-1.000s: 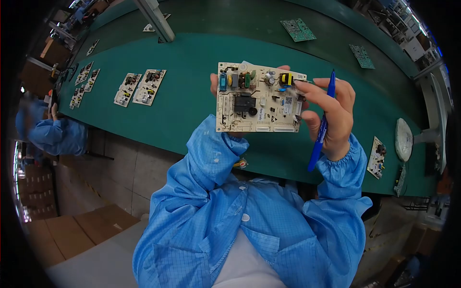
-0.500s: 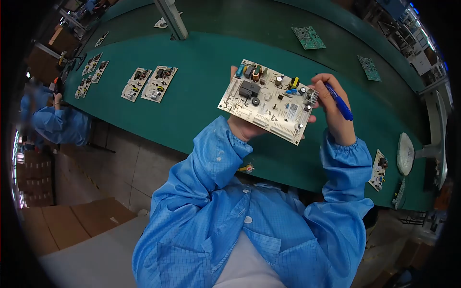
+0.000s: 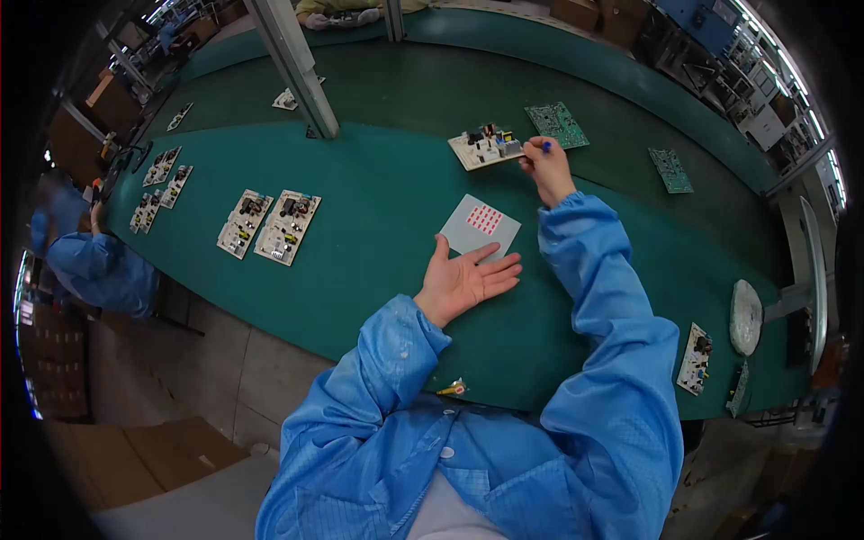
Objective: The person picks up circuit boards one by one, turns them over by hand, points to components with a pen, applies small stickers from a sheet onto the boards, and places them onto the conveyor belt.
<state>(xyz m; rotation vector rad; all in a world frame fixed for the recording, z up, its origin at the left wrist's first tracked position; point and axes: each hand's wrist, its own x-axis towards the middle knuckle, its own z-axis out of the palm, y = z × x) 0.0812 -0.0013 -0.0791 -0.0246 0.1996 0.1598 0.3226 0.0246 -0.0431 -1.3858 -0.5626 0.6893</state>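
Observation:
My right hand (image 3: pixel 546 171) grips the right end of a populated circuit board (image 3: pixel 480 151), components facing up, over the far side of the bench. A blue pen (image 3: pixel 546 147) is tucked in the same hand, mostly hidden by the fingers. My left hand (image 3: pixel 465 286) is open, palm up with fingers stretched out, holding nothing. Just beyond its fingers lies a pale sheet (image 3: pixel 459 232) with rows of red labels (image 3: pixel 484 219); the fingertips overlap its near edge. Whether they touch it I cannot tell.
Two circuit boards (image 3: pixel 288 227) lie left on the green bench (image 3: pixel 378 189), with several more farther left. Green-sided boards (image 3: pixel 557 124) rest behind. A metal post (image 3: pixel 297 67) stands at the back. Another board (image 3: pixel 693 358) lies right. A co-worker (image 3: pixel 99 261) sits left; another person's hands (image 3: pixel 346 18) show at top.
My left hand has let go of the circuit board. My right hand has carried it forward, away from my body. The label sheet has come into view. The camera view has shifted.

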